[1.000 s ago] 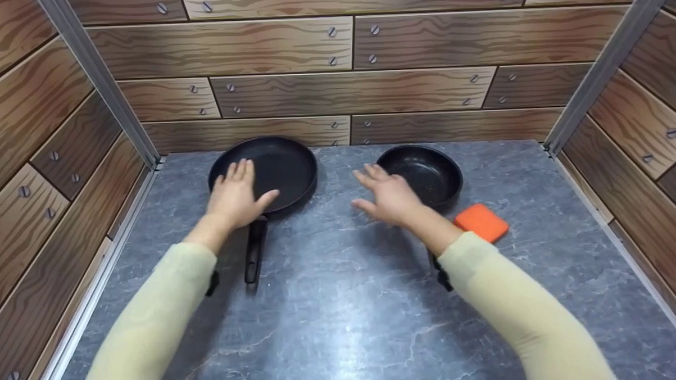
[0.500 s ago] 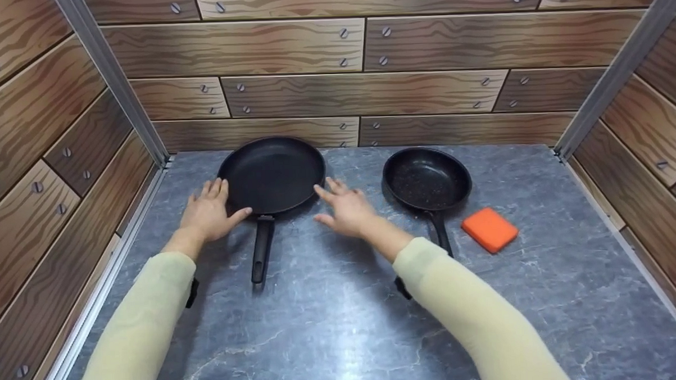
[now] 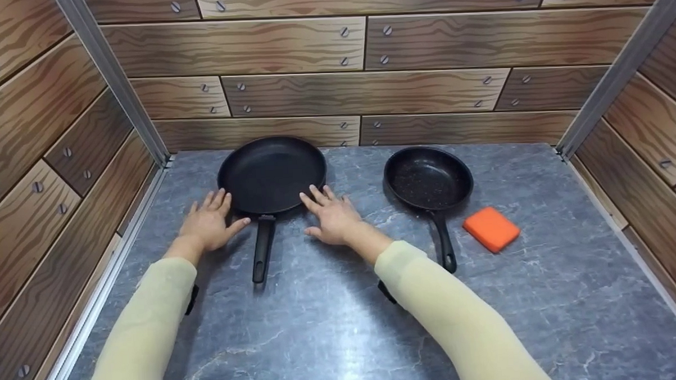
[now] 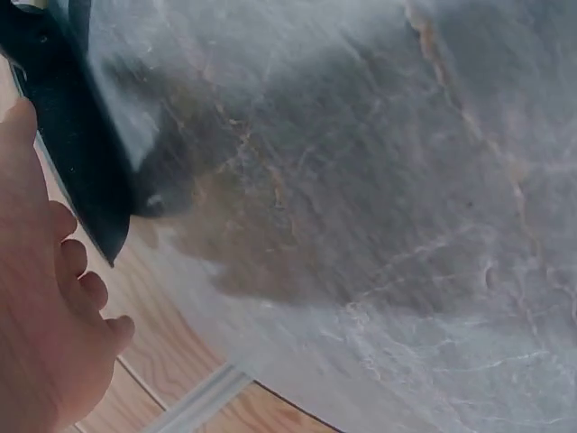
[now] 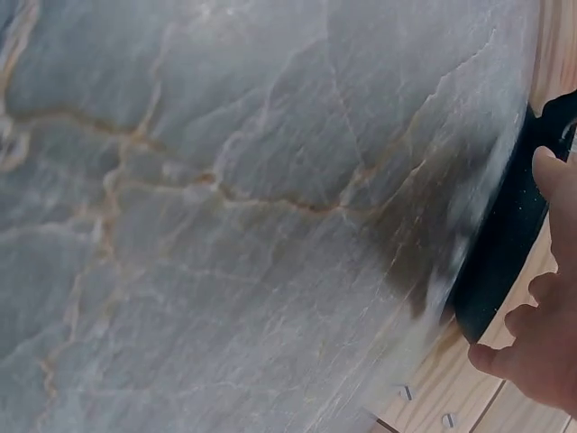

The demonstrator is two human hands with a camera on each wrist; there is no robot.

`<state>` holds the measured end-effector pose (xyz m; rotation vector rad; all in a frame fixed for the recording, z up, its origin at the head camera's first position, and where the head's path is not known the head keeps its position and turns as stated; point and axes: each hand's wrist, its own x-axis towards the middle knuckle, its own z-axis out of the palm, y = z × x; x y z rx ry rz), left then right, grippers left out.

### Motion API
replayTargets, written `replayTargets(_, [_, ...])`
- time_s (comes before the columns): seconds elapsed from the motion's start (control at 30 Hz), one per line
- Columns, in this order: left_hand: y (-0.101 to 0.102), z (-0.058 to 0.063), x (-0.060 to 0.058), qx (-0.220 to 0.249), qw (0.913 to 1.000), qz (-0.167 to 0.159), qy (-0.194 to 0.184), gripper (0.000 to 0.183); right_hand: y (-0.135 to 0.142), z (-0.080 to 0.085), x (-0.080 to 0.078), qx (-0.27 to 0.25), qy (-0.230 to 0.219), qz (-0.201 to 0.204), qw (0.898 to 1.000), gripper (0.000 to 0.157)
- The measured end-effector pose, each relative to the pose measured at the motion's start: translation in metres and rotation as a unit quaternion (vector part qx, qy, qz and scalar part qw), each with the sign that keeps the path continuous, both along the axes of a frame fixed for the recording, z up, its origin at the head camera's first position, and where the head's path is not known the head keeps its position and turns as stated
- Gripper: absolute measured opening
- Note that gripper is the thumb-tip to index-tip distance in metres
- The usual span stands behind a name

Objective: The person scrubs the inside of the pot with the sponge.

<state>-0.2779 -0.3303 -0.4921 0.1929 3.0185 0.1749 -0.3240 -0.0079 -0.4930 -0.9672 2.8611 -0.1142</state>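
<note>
A large black frying pan rests on the grey marbled table with its handle toward the person. At the pan's front left rim is the left hand, fingers spread and thumb toward the handle. The right hand reaches the front right rim, its fingers also spread and fingertips overlapping the edge in the head view. Neither hand grips anything. In the left wrist view the dark side of the pan shows beside the left fingers; the right wrist view has the pan beside the right fingers.
To the right stands a smaller black frying pan, its handle pointing toward the person. An orange block like a sponge lies beside that handle. Wood-patterned walls with metal corner posts enclose the table on the back and sides.
The left hand has moved from over the large frying pan to its front left rim. The right hand has swung left from the smaller pan to the large pan's front right rim.
</note>
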Motion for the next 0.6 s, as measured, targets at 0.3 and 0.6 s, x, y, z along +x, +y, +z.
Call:
replayTargets(0.3, [0.0032,-0.0064,-0.0044,0.013,0.9999,-0.001,-0.004,0.098,-0.0004,-0.0008,-0.0006,0.028,-0.010,-0.003,1.000,0.088])
replayTargets(0.6, [0.0051,-0.0037,-0.0041,0.021,0.9997,-0.006,-0.013,0.098,-0.0007,-0.0018,-0.0004,0.030,-0.017,-0.009,0.999,0.087])
